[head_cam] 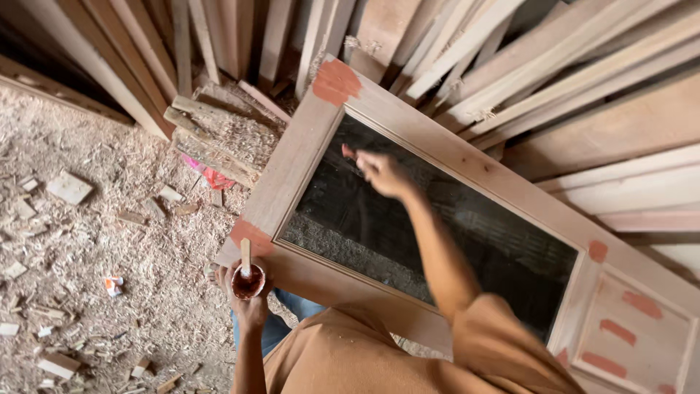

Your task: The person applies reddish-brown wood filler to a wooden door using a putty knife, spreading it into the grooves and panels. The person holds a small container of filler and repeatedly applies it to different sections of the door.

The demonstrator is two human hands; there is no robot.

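A wooden door (467,164) lies tilted in front of me, with a dark glass pane (437,233) set in its frame. Patches of reddish filler (335,80) mark the frame's corners and the lower panel (631,328). My left hand (250,310) holds a small round cup of reddish filler (248,284) below the door's near corner, and a flat wooden stick (246,255) stands in the cup. My right hand (383,174) reaches over the pane to its upper moulding. Its fingers are pinched on a small reddish-tipped piece (348,152). The hand is slightly blurred.
Long planks and battens (554,66) lean in stacks behind and to the right of the door. The floor (109,241) on the left is covered in sawdust, shavings and small wood offcuts. A pink scrap (216,177) lies beside short boards near the door's left edge.
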